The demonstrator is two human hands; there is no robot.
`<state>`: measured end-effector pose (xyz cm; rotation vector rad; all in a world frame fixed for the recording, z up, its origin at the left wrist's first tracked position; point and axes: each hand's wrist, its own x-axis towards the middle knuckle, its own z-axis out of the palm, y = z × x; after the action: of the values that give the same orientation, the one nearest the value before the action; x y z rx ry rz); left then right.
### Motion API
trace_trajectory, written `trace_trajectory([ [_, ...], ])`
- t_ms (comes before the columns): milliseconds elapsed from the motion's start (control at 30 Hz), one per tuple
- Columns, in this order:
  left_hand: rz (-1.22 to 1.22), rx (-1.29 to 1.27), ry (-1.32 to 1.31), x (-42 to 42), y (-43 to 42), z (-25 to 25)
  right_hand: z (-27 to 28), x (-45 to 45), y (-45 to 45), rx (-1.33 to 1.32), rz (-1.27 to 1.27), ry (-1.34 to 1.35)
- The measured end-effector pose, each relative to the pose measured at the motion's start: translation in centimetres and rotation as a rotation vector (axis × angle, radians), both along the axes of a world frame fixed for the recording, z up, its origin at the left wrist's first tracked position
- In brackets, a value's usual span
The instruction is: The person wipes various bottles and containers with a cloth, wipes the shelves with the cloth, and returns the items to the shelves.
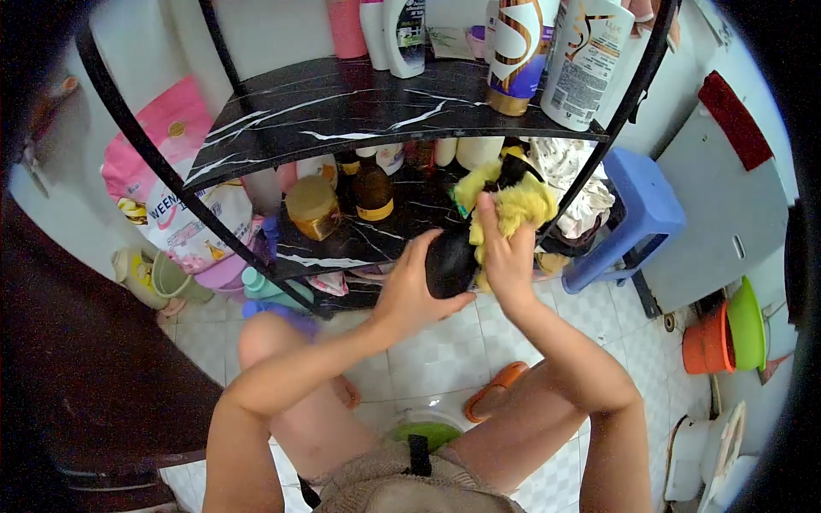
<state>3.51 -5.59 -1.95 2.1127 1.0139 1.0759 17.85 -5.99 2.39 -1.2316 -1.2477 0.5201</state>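
Note:
My left hand (409, 295) is curved around a black rounded container (451, 263), thumb beneath it and fingers along its side. Its exact kind is unclear. In my right hand (510, 267) is a fluffy yellow cloth (526, 205), its fingers pressed over it beside the container. Both hands are in front of the lower shelf (410, 205) of a black marbled rack. On that shelf, left of the container, stand a brown bottle (373, 186) and a jar with a golden lid (312, 205).
Shampoo bottles (587, 64) stand on the upper shelf (333, 103), above my hands. A blue plastic stool (637, 205) is at the right, near orange (706, 342) and green basins (746, 321). A pink-and-white detergent bag (184, 205) leans at the left. Rack posts flank the shelves.

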Motion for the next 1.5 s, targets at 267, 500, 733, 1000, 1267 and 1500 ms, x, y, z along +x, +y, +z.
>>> trace_trajectory([
  [267, -0.547, -0.82, -0.387, -0.7, 0.3, -0.1, 1.6, 1.5, 0.9, -0.122, 0.286, 0.664],
  [500, -0.872, -1.218, -0.56, -1.8, 0.6, -0.4, 0.2, 3.1, 2.4, -0.327, 0.695, 1.043],
  [733, -1.027, -1.402, -0.648, -1.5, 0.6, -1.1, 1.6, 2.9, 1.6, -0.309, 0.725, 1.032],
  [1000, -0.398, -0.645, -0.322, 0.1, 0.8, 0.4, 0.7, 2.4, 1.7, -0.094, 0.247, 0.611],
  [1267, -0.031, -0.205, 0.06, 0.2, 0.2, -0.4, 1.1, 1.7, 1.3, 0.028, 0.11, 0.328],
  [1500, -0.489, -0.616, -0.202, -0.8, 0.8, -0.3, 0.9, 3.7, 2.5, 0.087, 0.209, 0.298],
])
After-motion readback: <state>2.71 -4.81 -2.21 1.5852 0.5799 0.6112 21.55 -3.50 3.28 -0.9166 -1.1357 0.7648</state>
